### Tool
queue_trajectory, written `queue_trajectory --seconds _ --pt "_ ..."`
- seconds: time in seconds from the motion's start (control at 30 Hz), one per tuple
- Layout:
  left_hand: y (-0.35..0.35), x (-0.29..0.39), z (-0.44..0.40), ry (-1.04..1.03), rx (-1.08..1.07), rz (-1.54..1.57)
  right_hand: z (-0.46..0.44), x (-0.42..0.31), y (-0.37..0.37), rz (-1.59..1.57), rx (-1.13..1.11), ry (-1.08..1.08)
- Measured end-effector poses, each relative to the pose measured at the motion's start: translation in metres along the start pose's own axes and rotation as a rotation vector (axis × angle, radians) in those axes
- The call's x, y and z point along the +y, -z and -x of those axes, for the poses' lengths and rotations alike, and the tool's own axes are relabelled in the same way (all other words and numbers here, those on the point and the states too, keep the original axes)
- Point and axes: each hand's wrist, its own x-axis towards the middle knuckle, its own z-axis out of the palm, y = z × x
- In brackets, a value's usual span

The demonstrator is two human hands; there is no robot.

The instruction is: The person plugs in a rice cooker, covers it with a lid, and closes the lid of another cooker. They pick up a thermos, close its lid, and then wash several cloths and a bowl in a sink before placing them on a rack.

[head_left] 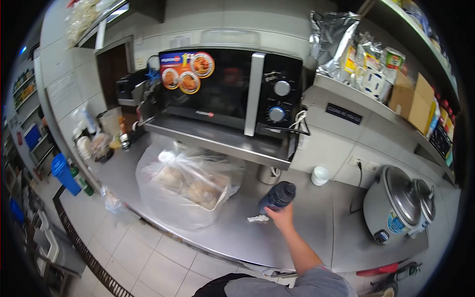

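My right hand is wrapped round a dark blue-black bottle with a black top. The bottle tilts a little over the steel counter; whether its base touches the surface, I cannot tell. Just left of my fingers lies a crumpled white scrap. Behind the bottle stands a metal cup, partly cut off by the shelf above. A large clear plastic bag holding a tray of what looks like bread rests to the left. My left hand is out of the frame.
A black microwave sits on a steel shelf overhead. Stacked white cups stand by the wall, and a large rice cooker occupies the right end. Packets and a cardboard box fill the upper right shelf.
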Motion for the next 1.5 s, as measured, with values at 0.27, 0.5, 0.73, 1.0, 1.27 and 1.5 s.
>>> queue_trajectory --seconds 0.27,0.5,0.73,1.0,1.27,1.5 --pt "-0.131 0.161 -0.038 -0.427 -0.268 -0.004 -0.126 -0.366 0.104 0.222 0.397 0.695" --pt "-0.131 0.216 0.027 -0.338 -0.581 -0.058 -0.323 -0.441 0.141 0.480 0.490 0.804" --pt "-0.085 0.131 0.072 0.110 -0.477 -0.156 -0.396 -0.374 0.147 1.045 0.765 0.830" --pt "-0.060 0.075 0.159 0.472 -0.447 -0.189 -0.299 -0.365 0.103 0.665 0.682 1.311" --pt "-0.054 0.088 0.161 0.346 -0.397 -0.120 -0.042 -0.069 0.017 0.086 0.265 0.328" --pt "-0.042 0.023 0.066 0.388 -0.394 -0.133 0.093 -0.098 -0.147 0.203 -0.515 0.245"
